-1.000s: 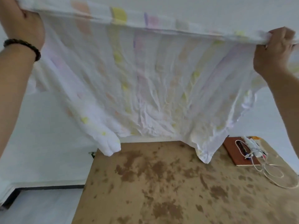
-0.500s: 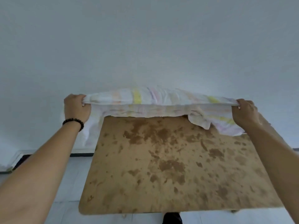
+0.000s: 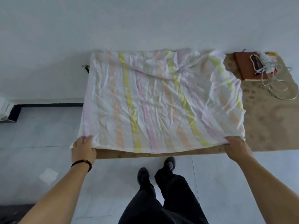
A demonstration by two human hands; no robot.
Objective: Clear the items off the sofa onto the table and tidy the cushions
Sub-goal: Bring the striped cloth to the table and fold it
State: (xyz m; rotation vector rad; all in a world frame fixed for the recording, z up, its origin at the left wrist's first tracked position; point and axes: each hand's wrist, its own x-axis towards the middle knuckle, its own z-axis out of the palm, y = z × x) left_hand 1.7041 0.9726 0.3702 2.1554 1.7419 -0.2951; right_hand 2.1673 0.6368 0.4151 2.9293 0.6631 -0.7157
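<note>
Our left hand (image 3: 84,148) and right hand (image 3: 236,147) pinched the blanket's (image 3: 161,101) near corners; folding wanted both lifted evenly.

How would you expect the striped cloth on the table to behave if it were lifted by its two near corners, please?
The striped cloth is probably floppy: it lies wrinkled, with one folded corner. It looks thin and light, so it would likely sag between the left hand and right hand.

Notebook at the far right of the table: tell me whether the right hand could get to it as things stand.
Probably yes, once it lets go. The right hand grips the sheet's near corner; bare table lies between it and the notebook, though a white cable lies across the cover.
</note>
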